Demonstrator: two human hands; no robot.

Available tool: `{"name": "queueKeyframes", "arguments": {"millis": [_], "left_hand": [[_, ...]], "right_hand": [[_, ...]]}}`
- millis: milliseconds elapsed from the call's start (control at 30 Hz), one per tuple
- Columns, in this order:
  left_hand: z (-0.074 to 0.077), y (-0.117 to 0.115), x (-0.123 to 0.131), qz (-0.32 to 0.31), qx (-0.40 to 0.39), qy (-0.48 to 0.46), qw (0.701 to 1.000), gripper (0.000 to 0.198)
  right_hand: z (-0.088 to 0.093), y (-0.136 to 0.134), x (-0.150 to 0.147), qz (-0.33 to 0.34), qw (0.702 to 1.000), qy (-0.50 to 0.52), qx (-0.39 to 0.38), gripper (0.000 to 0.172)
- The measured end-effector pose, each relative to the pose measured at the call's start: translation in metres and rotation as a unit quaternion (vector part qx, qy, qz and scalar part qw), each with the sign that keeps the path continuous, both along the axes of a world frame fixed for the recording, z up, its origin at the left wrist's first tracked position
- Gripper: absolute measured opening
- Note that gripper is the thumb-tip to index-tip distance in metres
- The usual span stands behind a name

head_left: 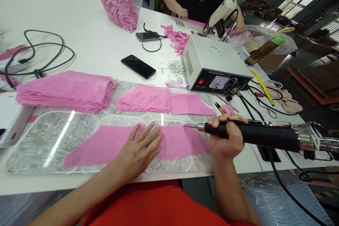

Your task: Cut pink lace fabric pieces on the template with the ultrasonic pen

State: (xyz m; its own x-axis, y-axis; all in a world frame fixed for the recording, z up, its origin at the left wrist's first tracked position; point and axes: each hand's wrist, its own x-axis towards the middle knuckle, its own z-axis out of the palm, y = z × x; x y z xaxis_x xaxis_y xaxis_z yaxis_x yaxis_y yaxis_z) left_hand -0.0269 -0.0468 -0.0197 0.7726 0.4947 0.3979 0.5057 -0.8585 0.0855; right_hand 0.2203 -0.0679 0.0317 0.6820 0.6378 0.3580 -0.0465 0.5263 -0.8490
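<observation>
My left hand (141, 150) lies flat with its fingers spread, pressing on the pink fabric pieces where two of them meet. The longer piece (92, 144) extends to its left, and the shorter piece (182, 141) lies to its right. In my right hand (225, 136) is a black handheld ultrasonic tool (265, 136), held level with fingers wrapped round its grip. Its pointed metal tip is at the upper edge of the shorter piece; whether it touches I cannot tell. Beyond it lie a lace fabric piece (145, 99) and a plain pink piece (188, 103).
A thick stack of pink lace (66, 90) stands left. Behind the mat are a phone (138, 66), a grey control box (215, 60) and a bag of pink strips (120, 9). Cables trail at right. Opposite, another person's hand (182, 13) holds a pink strip.
</observation>
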Motion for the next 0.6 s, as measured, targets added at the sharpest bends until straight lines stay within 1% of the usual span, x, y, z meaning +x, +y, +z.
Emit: {"name": "queueKeyframes", "arguments": {"millis": [233, 333, 600], "left_hand": [[-0.002, 0.002, 0.001, -0.002, -0.011, -0.031, 0.999, 0.03], [-0.002, 0.003, 0.0, -0.014, 0.003, -0.03, 0.999, 0.031], [0.002, 0.003, -0.001, -0.02, 0.012, -0.019, 1.0, 0.03]], "right_hand": [[0.002, -0.004, 0.018, -0.043, 0.999, 0.0, 0.002, 0.01], [0.002, -0.011, 0.025, -0.059, 0.998, -0.008, 0.005, 0.009], [0.0, -0.016, 0.027, -0.056, 0.998, -0.018, -0.002, 0.01]]}}
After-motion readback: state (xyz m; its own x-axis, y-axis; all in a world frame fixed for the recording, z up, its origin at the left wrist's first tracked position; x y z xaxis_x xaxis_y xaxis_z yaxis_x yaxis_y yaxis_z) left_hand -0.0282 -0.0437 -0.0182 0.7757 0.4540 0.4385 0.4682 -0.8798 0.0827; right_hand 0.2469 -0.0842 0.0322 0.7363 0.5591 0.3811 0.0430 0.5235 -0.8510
